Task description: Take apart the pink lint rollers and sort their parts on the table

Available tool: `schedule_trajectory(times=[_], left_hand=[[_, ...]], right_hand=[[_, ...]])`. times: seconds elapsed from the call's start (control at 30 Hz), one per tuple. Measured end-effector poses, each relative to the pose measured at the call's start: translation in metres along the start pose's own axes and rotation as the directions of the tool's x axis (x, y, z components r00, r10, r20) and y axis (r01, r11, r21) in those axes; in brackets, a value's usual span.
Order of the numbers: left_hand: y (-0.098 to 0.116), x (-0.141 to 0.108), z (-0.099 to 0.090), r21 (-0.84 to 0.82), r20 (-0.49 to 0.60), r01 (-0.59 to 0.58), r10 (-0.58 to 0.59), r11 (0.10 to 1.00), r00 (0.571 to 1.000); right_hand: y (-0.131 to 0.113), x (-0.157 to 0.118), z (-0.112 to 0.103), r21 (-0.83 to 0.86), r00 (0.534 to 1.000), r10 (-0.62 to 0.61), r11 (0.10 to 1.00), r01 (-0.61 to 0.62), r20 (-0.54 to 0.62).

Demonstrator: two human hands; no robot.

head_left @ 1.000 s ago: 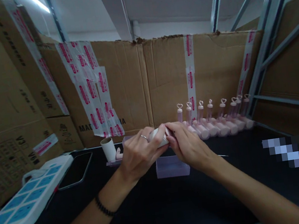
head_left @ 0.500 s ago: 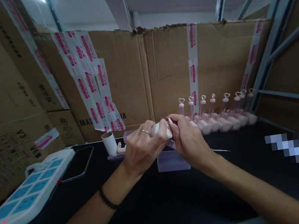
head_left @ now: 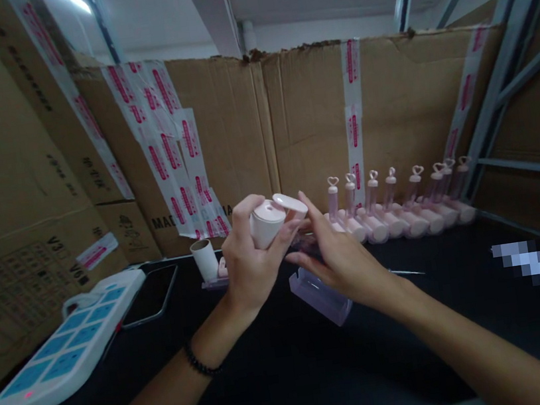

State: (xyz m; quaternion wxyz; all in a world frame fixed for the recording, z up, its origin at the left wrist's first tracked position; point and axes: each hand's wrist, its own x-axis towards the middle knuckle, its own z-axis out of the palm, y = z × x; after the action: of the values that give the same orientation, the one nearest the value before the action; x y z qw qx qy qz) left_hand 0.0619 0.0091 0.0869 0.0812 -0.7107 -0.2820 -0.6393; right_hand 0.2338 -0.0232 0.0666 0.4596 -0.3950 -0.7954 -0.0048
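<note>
My left hand (head_left: 248,259) is closed around a pale pink-white cylinder, which looks like a small lint roller (head_left: 267,226). Its round end, with a small hole, faces up. A pale oval lid-like piece (head_left: 291,205) tilts beside that end; whether it is attached I cannot tell. My right hand (head_left: 340,256) is at the right of it, thumb and index finger apart, index fingertip close to the oval piece. Its other fingers are partly hidden. Below the hands, a translucent purple tray-like case (head_left: 322,294) sits at an angle on the black table.
Pink lint rollers with heart-shaped loops (head_left: 392,215) line the back right. At the back left are a white cardboard-core roll (head_left: 205,262), a phone (head_left: 150,296) and a power strip (head_left: 64,345). A thin metal tool (head_left: 408,271) lies right of my hand. Cardboard (head_left: 307,110) walls the back.
My hands have parted slightly, and the cylinder has turned so its holed end shows. The right fingers have spread. The purple case now lies at an angle instead of straight.
</note>
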Motion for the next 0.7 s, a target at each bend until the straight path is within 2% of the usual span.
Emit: schedule_trajectory(times=[0.13, 0.27, 0.47, 0.53, 0.6, 0.7], left_hand=[[-0.001, -0.001, 0.004, -0.066, 0.011, 0.112, -0.112, 0.992, 0.994], [-0.008, -0.001, 0.009, -0.144, -0.04, 0.274, -0.282, 0.951, 0.959], [-0.012, -0.003, 0.017, -0.25, 0.013, 0.386, -0.396, 0.888, 0.918], [-0.013, -0.003, 0.02, -0.379, 0.073, 0.505, -0.519, 0.775, 0.852], [-0.016, 0.0, 0.02, -0.514, 0.167, 0.62, -0.64, 0.593, 0.75], [-0.025, 0.005, 0.014, -0.643, 0.25, 0.695, -0.769, 0.322, 0.588]], right_hand=[[0.001, 0.001, 0.007, -0.216, 0.997, 0.056, 0.974, -0.068, -0.06], [0.0, -0.001, 0.011, -0.257, 0.991, 0.07, 0.961, -0.098, -0.114], [0.001, -0.003, 0.01, -0.266, 0.985, 0.169, 0.951, -0.158, 0.018], [0.001, -0.003, 0.006, -0.255, 0.984, 0.172, 0.954, -0.155, 0.047], [0.001, -0.002, 0.0, -0.207, 0.982, 0.172, 0.966, -0.154, 0.071], [0.006, 0.002, -0.015, -0.054, 0.976, 0.191, 0.981, -0.187, 0.104]])
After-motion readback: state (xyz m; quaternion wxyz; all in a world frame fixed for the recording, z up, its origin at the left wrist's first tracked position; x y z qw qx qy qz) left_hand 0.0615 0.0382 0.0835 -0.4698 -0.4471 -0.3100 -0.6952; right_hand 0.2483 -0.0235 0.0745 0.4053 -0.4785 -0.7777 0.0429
